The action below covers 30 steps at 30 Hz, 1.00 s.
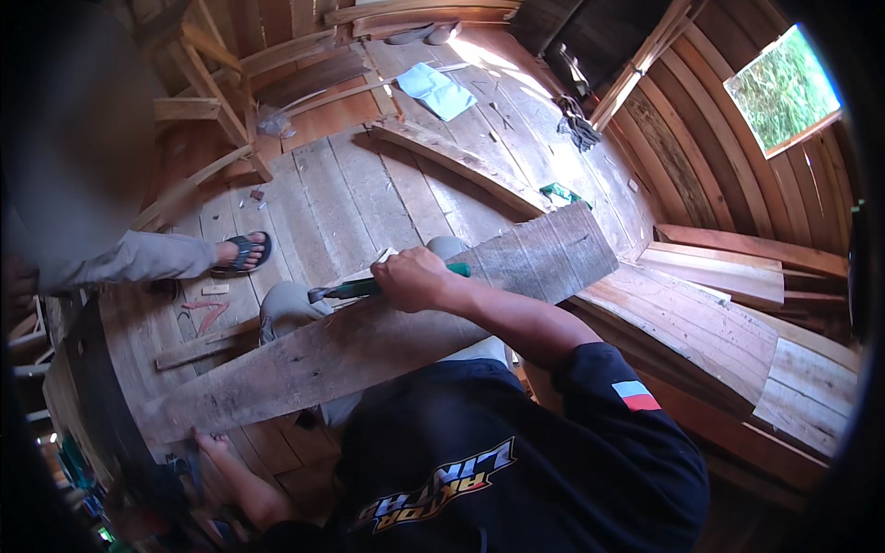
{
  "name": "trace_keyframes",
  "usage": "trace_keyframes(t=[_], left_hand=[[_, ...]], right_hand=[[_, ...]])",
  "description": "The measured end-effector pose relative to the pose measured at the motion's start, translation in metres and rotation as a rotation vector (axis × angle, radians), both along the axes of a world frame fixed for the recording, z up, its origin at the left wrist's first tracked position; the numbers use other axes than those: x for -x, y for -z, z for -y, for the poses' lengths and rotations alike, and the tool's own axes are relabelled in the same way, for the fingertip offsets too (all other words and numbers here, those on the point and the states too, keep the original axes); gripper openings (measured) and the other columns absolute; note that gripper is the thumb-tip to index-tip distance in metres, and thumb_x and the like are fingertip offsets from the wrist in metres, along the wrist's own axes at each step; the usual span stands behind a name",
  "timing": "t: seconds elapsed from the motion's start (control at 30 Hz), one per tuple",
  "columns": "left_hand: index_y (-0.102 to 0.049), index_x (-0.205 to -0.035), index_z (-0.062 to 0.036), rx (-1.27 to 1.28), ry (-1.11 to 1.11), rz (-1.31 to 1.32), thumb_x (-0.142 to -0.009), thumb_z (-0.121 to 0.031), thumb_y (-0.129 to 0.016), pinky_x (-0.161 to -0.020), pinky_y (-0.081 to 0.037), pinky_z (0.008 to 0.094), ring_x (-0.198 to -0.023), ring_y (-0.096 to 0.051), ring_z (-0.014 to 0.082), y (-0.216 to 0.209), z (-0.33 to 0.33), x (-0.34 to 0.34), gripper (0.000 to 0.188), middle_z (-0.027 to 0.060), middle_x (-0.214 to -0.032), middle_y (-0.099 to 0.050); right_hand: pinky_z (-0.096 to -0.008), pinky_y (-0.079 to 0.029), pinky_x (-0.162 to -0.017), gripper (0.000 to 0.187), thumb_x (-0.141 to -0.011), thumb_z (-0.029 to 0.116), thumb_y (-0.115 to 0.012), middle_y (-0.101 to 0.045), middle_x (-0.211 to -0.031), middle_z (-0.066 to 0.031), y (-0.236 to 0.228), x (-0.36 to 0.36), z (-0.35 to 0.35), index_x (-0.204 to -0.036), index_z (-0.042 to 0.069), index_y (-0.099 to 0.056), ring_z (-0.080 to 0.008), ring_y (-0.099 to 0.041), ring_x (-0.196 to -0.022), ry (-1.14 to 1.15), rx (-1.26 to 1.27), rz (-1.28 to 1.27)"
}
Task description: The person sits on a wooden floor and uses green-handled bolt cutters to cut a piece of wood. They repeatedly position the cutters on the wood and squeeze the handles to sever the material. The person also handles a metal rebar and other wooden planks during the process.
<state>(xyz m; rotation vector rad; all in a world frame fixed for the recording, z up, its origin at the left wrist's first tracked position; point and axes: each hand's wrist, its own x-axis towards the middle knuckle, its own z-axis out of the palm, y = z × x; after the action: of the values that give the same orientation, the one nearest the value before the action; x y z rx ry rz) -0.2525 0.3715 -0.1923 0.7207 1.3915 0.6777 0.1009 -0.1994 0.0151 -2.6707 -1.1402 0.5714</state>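
A long, wide wooden board (304, 364) lies slantwise in front of me across my legs, its right end raised toward the far side. My right hand (415, 278) is closed around a green-handled tool (355, 288) above the middle of the board. The tool's metal end points left; its exact kind is not clear. Down at the board's left end, my left hand (212, 442) grips the near edge, with part of its fingers hidden.
Another person's sandalled foot (243, 252) stands on the plank floor (318, 198) at left. A timber beam (456, 166) lies beyond the board. More planks (691, 323) are stacked at right. A light blue sheet (437, 90) lies farther off, near a wooden frame (217, 101).
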Motion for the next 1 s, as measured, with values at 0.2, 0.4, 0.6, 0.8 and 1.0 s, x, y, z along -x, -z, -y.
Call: trace_keyframes(t=[0.2, 0.4, 0.6, 0.8, 1.0], left_hand=[[-0.056, -0.129, -0.0015, -0.060, 0.086, -0.240, -0.098, -0.032, -0.052, -0.099, -0.045, 0.0412, -0.119, -0.053, 0.0289, 0.003, 0.001, 0.016, 0.043, 0.0136, -0.130, -0.058], [-0.058, -0.125, 0.0000, -0.297, 0.284, -0.761, -0.098, -0.027, -0.054, -0.096, -0.046, 0.0391, -0.115, -0.055, 0.0280, -0.003, 0.014, 0.022, 0.039, 0.0142, -0.126, -0.060], [-0.061, -0.122, 0.0015, -1.042, 0.606, -0.633, -0.097, -0.022, -0.055, -0.093, -0.047, 0.0371, -0.112, -0.056, 0.0271, -0.075, 0.094, -0.092, 0.035, 0.0147, -0.123, -0.062], [-0.062, -0.115, 0.0033, -1.480, 1.451, -0.085, -0.087, -0.027, -0.071, -0.092, -0.044, 0.0416, -0.104, -0.057, 0.0329, -0.196, 0.309, -0.256, 0.042, 0.0199, -0.117, -0.059], [-0.064, -0.114, 0.0033, -0.953, 2.430, -0.017, -0.087, -0.048, -0.069, -0.090, -0.044, 0.0356, -0.097, -0.060, 0.0256, -0.189, 0.396, -0.328, 0.058, 0.0150, -0.100, -0.064]], right_hand=[[-0.0420, -0.054, -0.060, 0.019, -0.087, 0.014, -0.053, -0.067, -0.084, -0.0150, -0.036, 0.031, 0.014, -0.099, 0.002, -0.060, -0.0309, -0.069, -0.076, 0.004, -0.140, 0.226], [-0.0432, -0.055, -0.063, 0.018, -0.085, 0.013, -0.057, -0.065, -0.086, -0.0128, -0.136, 0.066, 0.062, -0.101, 0.006, -0.060, -0.0326, -0.068, -0.075, 0.171, -0.317, 0.182], [-0.0395, -0.050, -0.069, 0.020, -0.089, 0.016, -0.067, -0.066, -0.087, -0.0118, -0.159, 0.090, 0.134, -0.106, 0.005, -0.063, -0.0238, -0.065, -0.076, 0.599, -0.816, -0.110], [-0.0259, -0.047, -0.071, 0.029, -0.096, 0.029, -0.058, -0.068, -0.092, -0.0072, -0.128, 0.106, 0.177, -0.106, 0.003, -0.064, -0.0082, -0.056, -0.074, 1.034, -1.329, -0.263], [-0.0261, -0.042, -0.076, 0.036, -0.096, 0.030, -0.057, -0.070, -0.090, -0.0073, -0.129, 0.133, 0.202, -0.116, 0.000, -0.059, -0.0099, -0.058, -0.082, 1.260, -1.415, -0.361]])
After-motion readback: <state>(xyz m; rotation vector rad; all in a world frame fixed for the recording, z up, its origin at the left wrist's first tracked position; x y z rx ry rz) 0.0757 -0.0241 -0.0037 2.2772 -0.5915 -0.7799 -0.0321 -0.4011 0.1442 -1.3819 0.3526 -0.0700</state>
